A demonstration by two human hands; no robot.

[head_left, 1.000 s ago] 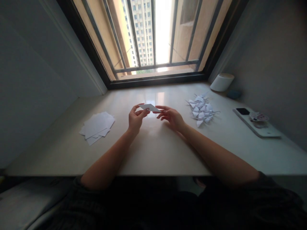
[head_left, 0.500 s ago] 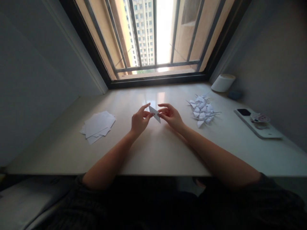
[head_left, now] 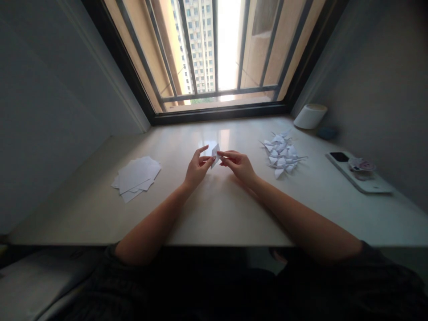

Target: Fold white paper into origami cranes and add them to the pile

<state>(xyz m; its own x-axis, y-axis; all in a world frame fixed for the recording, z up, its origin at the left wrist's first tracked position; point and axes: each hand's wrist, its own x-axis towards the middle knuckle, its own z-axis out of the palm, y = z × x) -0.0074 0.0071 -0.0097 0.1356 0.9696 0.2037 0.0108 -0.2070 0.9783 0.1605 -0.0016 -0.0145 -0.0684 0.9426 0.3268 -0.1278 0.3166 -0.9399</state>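
Observation:
A small folded piece of white paper (head_left: pixel 215 154) is held up above the middle of the table, between both hands. My left hand (head_left: pixel 197 168) pinches its lower left side with thumb and a finger, while the index finger stretches away from it. On the other side, my right hand (head_left: pixel 239 165) grips the paper's right edge between thumb and fingers. To the right lies a heap of folded white paper cranes (head_left: pixel 282 156). A stack of flat white paper sheets (head_left: pixel 137 176) lies to the left.
The pale table (head_left: pixel 207 218) runs up to a barred window (head_left: pixel 217 107). Near the right wall stand a white cup-like object (head_left: pixel 310 116) and a small dark item (head_left: pixel 327 132). A white phone (head_left: pixel 371 183) with a round grip lies at the right.
The folded paper has been turned: its long axis slanted down to the right before and now slants up to the right. My right fingers have closed in more.

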